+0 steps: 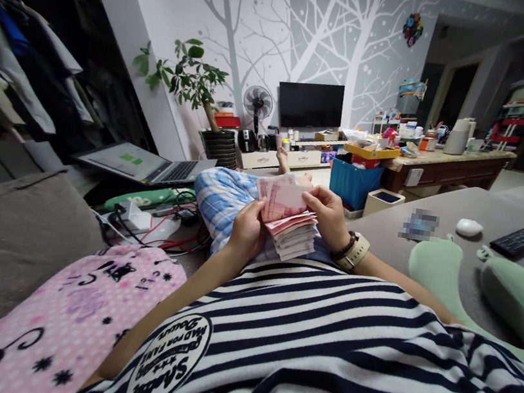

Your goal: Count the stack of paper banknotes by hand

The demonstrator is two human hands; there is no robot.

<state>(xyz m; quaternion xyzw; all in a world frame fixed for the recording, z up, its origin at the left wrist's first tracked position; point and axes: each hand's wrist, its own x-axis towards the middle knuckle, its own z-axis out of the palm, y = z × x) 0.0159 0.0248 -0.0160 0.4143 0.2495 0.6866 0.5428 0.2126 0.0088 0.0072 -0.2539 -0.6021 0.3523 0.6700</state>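
A thick stack of banknotes (292,234) rests above my lap, its lower edges fanned out toward me. My left hand (246,227) grips the stack from the left, thumb on top. At the upper right, my right hand (326,213) pinches the edge of a reddish banknote (285,201) that stands up from the stack. A dark bead bracelet and a pale watch (357,252) circle my right wrist. Blue checked trousers (223,194) cover my bent leg beneath the notes.
An open laptop (134,164) sits at the left, with tangled cables and a white power adapter (135,216) in front. On the grey sofa to the right lie a remote control (519,241), a white rounded case (469,227) and a green neck pillow (441,274). A pink blanket (95,303) covers the near left.
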